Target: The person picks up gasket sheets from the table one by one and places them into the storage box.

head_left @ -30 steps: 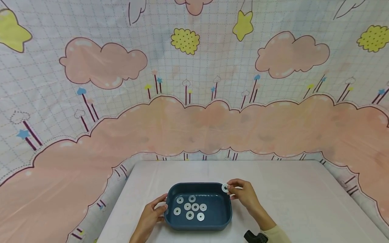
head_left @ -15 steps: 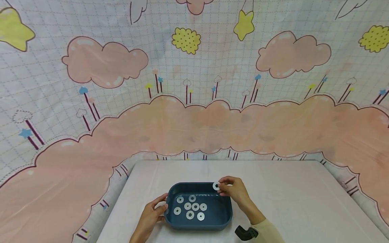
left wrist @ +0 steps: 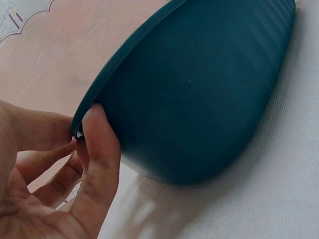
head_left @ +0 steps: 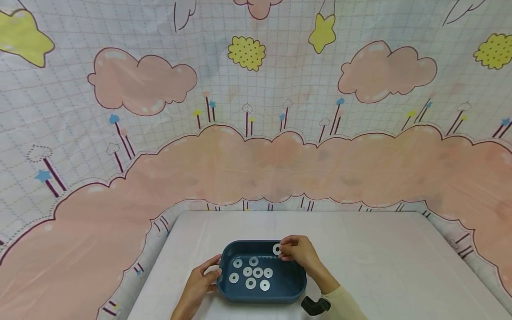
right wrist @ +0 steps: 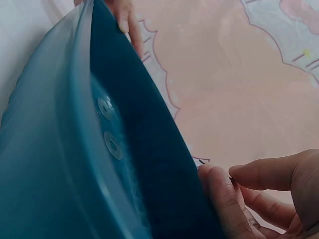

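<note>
A dark blue rectangular tray [head_left: 286,284] with rounded corners sits on the white-covered table. Several flat metal washers [head_left: 247,285] lie spread over its floor, mostly left of centre. At the tray's left end, my left hand [head_left: 196,282] grips the rim; in the left wrist view, thumb and fingers [left wrist: 102,144] pinch the tray wall [left wrist: 189,89]. My right hand [head_left: 303,254] is over the tray's far right part, pinching one washer [head_left: 274,250] between thumb and fingertips. In the right wrist view the held washer is nearly edge-on and mostly hidden by the fingers [right wrist: 224,194].
White cloth covers the table [head_left: 380,258]. Behind and around it hangs a patterned curtain [head_left: 256,169] with pink clouds and yellow stars. A black device [head_left: 316,306] sits at my right wrist, beside a pale sleeve [head_left: 344,306].
My right hand has moved left with the washer, from the tray's far right corner to over its inside. The left hand and the washers in the tray have stayed put.
</note>
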Tool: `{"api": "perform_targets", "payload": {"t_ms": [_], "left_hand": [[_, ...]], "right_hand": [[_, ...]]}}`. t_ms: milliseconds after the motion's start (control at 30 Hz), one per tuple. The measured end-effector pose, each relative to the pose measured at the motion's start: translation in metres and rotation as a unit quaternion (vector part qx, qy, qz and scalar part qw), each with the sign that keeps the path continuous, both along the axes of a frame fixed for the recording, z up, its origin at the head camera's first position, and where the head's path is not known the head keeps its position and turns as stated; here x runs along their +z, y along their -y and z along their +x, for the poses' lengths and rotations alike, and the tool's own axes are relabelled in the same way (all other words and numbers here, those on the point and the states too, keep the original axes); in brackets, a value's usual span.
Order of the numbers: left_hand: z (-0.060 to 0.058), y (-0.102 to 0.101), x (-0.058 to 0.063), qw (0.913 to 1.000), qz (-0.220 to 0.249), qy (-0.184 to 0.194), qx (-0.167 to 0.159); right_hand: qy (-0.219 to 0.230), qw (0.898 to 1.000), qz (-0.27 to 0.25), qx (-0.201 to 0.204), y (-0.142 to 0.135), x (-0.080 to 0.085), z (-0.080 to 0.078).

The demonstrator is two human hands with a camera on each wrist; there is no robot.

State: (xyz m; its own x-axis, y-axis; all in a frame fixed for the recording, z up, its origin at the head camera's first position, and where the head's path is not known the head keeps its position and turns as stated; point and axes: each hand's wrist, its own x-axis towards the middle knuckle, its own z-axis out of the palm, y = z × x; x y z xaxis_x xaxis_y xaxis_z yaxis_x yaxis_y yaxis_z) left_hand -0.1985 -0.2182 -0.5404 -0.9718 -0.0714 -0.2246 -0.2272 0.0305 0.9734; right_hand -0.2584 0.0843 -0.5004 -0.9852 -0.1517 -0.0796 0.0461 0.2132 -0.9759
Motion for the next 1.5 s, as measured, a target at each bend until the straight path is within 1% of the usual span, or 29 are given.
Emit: {"api": "perform_targets", "payload": {"t_ms": [133,400,567,800,967,1067,1233,1367,1433,1500], "left_hand": [[0.000,0.000,0.000,1.0000,-0.001,-0.001,0.000],[0.001,0.000,0.001,1.0000,0.000,-0.001,0.001],[0.002,0.000,0.001,1.0000,0.001,0.000,0.000],[0.002,0.001,0.000,1.0000,0.000,0.000,0.000],[0.002,0.001,0.000,1.0000,-0.002,0.002,0.001],[0.002,0.001,0.001,1.0000,-0.004,0.002,0.001],[0.002,0.002,0.002,1.0000,-0.009,0.001,-0.001],[0.003,0.005,0.003,0.9995,-0.031,0.010,0.003],[0.004,0.007,0.002,0.9981,-0.058,0.018,0.013],[0.005,0.009,0.002,0.9949,-0.095,0.022,0.027]], "right_hand": [[0.000,1.000,0.007,0.002,0.000,-0.001,0.000],[-0.008,0.999,0.040,-0.001,0.000,0.001,0.002],[-0.011,0.999,0.052,-0.002,0.001,0.000,0.003],[-0.011,0.999,0.047,0.002,0.000,-0.003,0.001],[-0.010,0.999,0.033,0.001,-0.001,-0.003,0.002],[-0.011,1.000,0.024,-0.002,-0.003,0.000,0.004],[-0.021,0.999,0.017,-0.019,-0.007,0.008,0.008],[-0.030,0.999,0.012,-0.030,-0.012,0.011,0.010],[-0.030,0.999,0.011,-0.033,-0.016,0.011,0.010],[-0.034,0.999,0.018,-0.033,-0.021,0.010,0.009]]}}
